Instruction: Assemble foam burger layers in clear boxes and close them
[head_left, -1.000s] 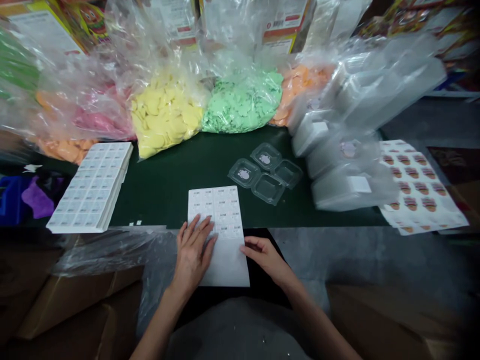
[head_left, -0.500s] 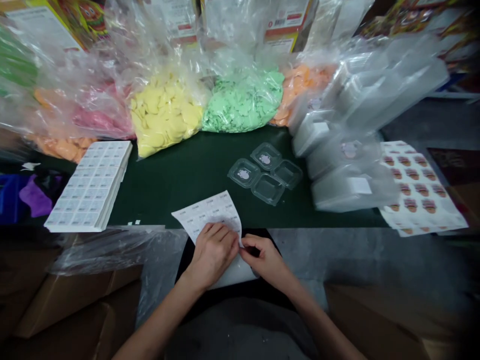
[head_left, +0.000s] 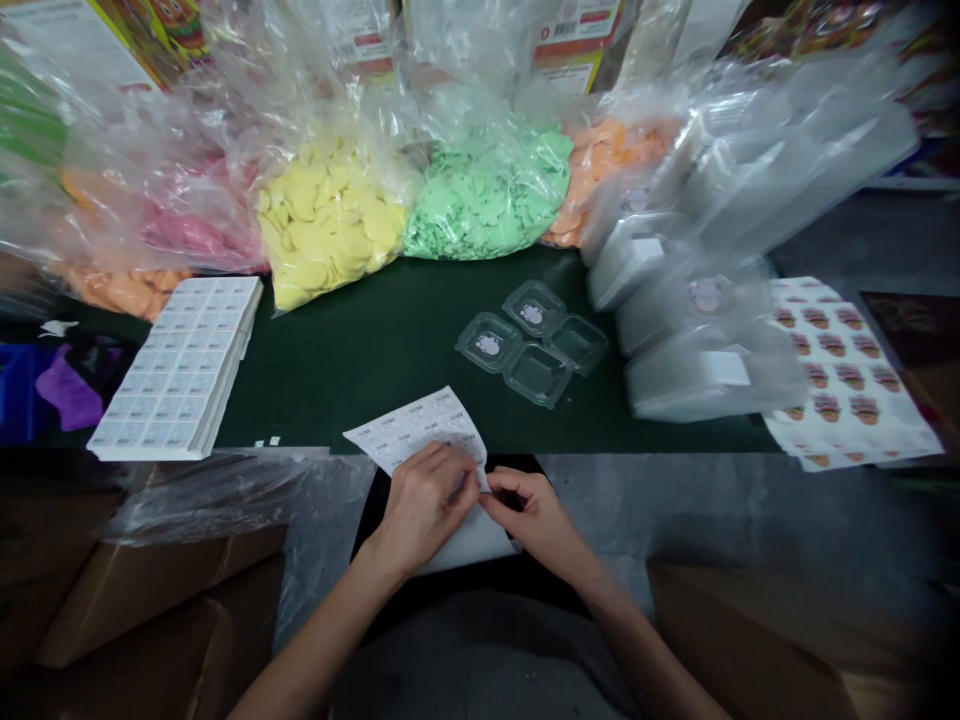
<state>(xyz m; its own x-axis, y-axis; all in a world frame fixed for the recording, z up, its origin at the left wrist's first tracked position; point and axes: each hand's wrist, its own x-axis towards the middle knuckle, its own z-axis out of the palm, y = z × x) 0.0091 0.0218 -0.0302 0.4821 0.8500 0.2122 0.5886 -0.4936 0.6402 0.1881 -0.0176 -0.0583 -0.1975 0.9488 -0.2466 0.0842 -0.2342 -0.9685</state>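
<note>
A white sheet of printed labels [head_left: 420, 430] hangs over the table's front edge and bends down toward my lap. My left hand [head_left: 431, 500] is closed on the sheet, its fingers curled over the middle. At the sheet's right edge, my right hand [head_left: 532, 510] pinches with thumb and forefinger, close beside the left fingertips. Whether a label is between those fingers is too small to tell. Just beyond lie two open clear plastic clamshell boxes [head_left: 536, 375], side by side, each with a pale round sticker on one half.
At left lies a thick stack of label sheets [head_left: 180, 365]. Bags of yellow pieces [head_left: 330, 225], green pieces [head_left: 487, 200] and orange pieces [head_left: 607, 160] line the back. Stacked clear boxes [head_left: 712, 370] stand at right beside burger sticker sheets [head_left: 847, 375]. Cardboard boxes [head_left: 165, 620] sit below.
My left fingers have shifted slightly on the label sheet, and its near part has bent a little. My right hand still pinches at its edge. The view has tilted slightly.
</note>
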